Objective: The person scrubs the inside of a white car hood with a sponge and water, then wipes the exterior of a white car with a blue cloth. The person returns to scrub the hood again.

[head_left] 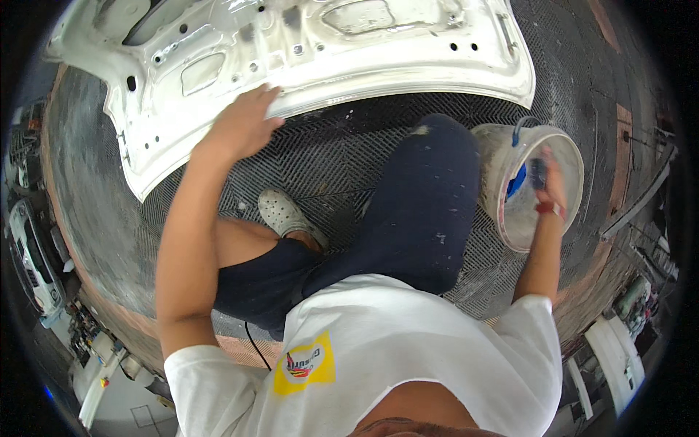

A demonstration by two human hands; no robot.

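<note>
A white car body panel (378,69), its inner side with holes and ribs facing up, spans the far side. My left hand (244,124) rests at its near edge, fingers stretched out and apart, holding nothing. On the right stands a whitish plastic bucket (491,164) with a dark handle. My right hand (555,182) is down inside its mouth, fingers closed round a small dark grey block or pad (538,174); blur hides its exact kind. Beside that, a blue piece (516,182) shows inside the bucket, partly hidden.
Black ribbed matting (335,164) covers the floor under me. My bent knee (437,146) rises between the panel and the bucket, and my light clog (285,211) is at left. White car parts (615,360) lie at far right; a white car bumper (33,262) stands far left.
</note>
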